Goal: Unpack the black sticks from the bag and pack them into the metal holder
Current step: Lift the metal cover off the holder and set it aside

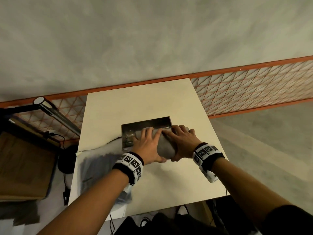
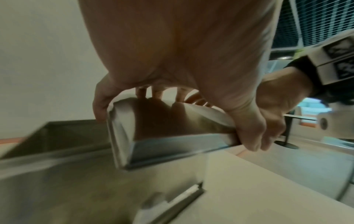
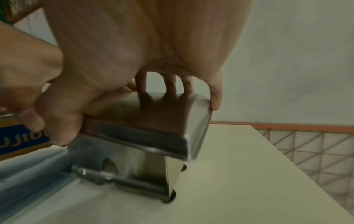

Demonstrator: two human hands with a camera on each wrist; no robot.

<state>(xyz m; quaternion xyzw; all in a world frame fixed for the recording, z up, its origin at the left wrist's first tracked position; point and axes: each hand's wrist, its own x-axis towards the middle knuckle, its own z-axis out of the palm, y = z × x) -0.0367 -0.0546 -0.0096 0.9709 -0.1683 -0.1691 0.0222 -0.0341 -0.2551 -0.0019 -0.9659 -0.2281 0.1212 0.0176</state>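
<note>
At frame centre, the left hand and right hand curl their fingers round the metal holder's lid; the bag of black sticks lies lower left on the bench. A slipping lid could pinch fingers.

Partial white letters "JIDE" on a blue box.

A pale cream table stood against a mottled grey wall. An orange-framed wire mesh panel ran behind it, and a cardboard box sat low at the left beneath a tube lamp on a black arm
</note>
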